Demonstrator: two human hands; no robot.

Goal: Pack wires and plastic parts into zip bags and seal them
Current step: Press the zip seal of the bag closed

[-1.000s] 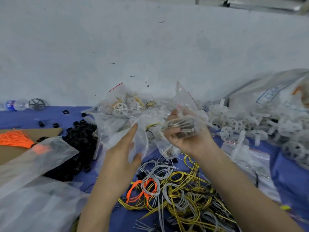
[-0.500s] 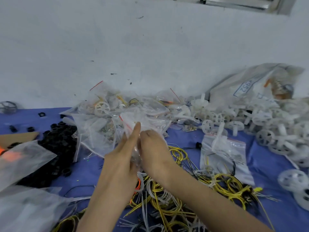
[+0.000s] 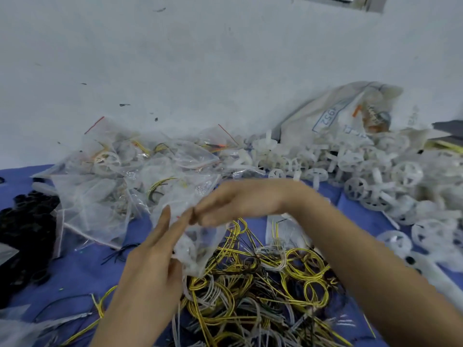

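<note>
Even, diffuse, fairly bright light with a cool bluish cast and soft shadows; motion blur smears the right hand [image 3: 240, 199] and the clear plastic zip bag [image 3: 198, 244], the pile of white plastic spoked wheels [image 3: 406, 175] reads soft and washed out, and wide-angle distortion bows the blue worktop [image 3: 82, 266] toward the frame edges.

A scuffed pale wall [image 3: 200, 58] rises behind a blue-covered table [image 3: 82, 269].
</note>
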